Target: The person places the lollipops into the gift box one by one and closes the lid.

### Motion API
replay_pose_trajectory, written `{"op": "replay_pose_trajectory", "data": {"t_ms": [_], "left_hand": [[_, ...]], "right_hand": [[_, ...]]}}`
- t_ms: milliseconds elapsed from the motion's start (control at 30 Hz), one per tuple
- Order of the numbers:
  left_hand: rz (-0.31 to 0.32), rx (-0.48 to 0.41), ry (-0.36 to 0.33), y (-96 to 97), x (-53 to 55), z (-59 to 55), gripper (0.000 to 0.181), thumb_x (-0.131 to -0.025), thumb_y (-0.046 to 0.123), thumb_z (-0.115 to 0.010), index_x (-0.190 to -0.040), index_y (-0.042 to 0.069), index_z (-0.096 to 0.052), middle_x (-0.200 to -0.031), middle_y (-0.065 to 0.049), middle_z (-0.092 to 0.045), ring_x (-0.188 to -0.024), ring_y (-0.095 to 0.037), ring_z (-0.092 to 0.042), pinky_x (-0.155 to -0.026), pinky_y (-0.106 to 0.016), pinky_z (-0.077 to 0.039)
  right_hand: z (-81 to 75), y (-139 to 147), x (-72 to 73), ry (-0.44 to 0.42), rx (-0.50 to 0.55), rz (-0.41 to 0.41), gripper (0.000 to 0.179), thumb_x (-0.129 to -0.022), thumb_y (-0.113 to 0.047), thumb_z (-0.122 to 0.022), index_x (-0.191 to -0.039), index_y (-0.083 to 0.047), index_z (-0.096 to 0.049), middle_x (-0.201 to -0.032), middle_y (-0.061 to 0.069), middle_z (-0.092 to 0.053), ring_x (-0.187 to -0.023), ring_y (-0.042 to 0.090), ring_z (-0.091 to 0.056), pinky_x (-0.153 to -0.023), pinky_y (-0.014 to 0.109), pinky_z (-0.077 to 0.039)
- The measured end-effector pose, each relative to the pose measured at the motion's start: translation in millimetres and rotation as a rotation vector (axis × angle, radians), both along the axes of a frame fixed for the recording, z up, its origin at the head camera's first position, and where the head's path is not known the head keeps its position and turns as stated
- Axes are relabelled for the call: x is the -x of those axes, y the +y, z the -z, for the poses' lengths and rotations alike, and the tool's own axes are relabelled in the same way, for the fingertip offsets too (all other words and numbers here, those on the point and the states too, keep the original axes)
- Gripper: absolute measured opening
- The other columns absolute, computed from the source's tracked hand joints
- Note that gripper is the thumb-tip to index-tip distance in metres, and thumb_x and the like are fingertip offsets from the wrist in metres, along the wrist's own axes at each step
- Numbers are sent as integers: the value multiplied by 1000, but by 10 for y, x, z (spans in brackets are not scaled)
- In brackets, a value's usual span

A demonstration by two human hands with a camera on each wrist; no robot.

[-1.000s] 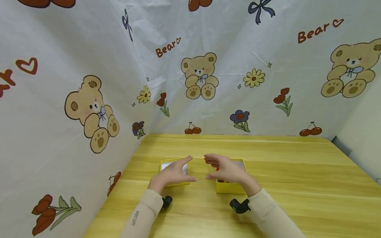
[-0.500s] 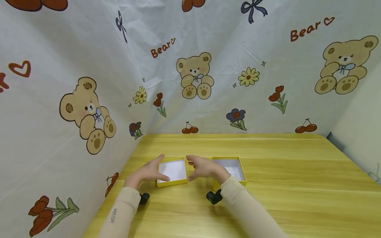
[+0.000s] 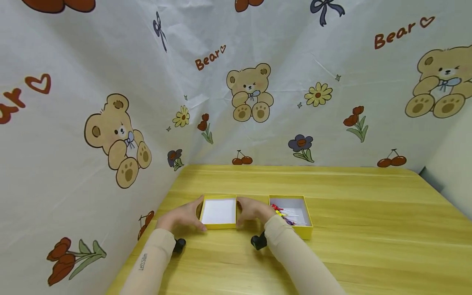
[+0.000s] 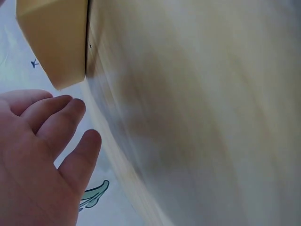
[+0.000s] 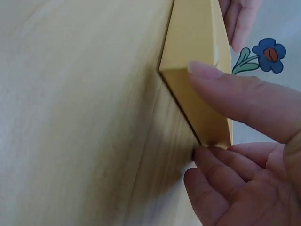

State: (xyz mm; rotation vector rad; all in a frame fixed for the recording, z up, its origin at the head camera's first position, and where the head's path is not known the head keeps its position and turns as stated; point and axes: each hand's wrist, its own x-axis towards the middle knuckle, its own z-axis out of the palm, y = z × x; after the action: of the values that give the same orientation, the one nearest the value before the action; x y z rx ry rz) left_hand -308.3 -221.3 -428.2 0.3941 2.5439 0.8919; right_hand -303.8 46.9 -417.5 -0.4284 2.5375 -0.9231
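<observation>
A shallow yellow box lid (image 3: 220, 211), white inside, lies on the table with its hollow side up. My left hand (image 3: 184, 214) is at its left side, thumb near the front corner; in the left wrist view the fingers (image 4: 61, 117) stand slightly apart from the lid. At the right side my right hand (image 3: 252, 209) grips the lid, thumb (image 5: 225, 87) on the front corner and fingertips touching the rear. Just right of that hand stands a deeper yellow box (image 3: 304, 232) holding several lollipops (image 3: 283, 214) with white sticks, partly hidden by the right wrist.
The wood-grain table (image 3: 368, 237) extends far to the right. A white bear-print cloth (image 3: 250, 139) hangs behind it and along its left edge. Black camera mounts (image 3: 259, 241) jut out beneath both wrists.
Both hands have moved left from between the two boxes to the lid's sides. The right hand has taken hold, and the lid now sits straighter. The lollipops have come back into sight.
</observation>
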Motion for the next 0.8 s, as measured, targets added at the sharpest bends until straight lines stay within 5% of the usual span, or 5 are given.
{"op": "replay_pose_trajectory", "data": {"t_ms": [200, 533, 800], "left_hand": [[2, 11, -12, 24, 24, 11, 129, -69, 24, -94, -161, 5, -7, -167, -19, -15, -153, -39, -20, -123, -57, -24], [-2, -112, -65, 33, 14, 18, 126, -71, 13, -92, -160, 0, -3, -166, -20, -17, -151, -38, -27, -122, -51, -30], [-69, -139, -47, 112, -12, 6, 111, -82, 29, -84, -160, 0, -11, -163, -21, -28, -150, -37, -30, -121, -52, -32]], "right_hand": [[64, 55, 50, -10, 18, -12, 93, -76, -12, -88, -153, -2, -37, -158, 14, -40, -149, 32, -34, -124, 46, -28], [120, 40, 83, -72, 160, -15, 101, -73, -2, -88, -155, 3, -29, -159, 18, -38, -148, 32, -36, -124, 44, -29], [67, 28, 16, 28, 72, -7, 101, -72, -5, -89, -155, 0, -32, -157, 16, -41, -146, 33, -39, -120, 47, -34]]}}
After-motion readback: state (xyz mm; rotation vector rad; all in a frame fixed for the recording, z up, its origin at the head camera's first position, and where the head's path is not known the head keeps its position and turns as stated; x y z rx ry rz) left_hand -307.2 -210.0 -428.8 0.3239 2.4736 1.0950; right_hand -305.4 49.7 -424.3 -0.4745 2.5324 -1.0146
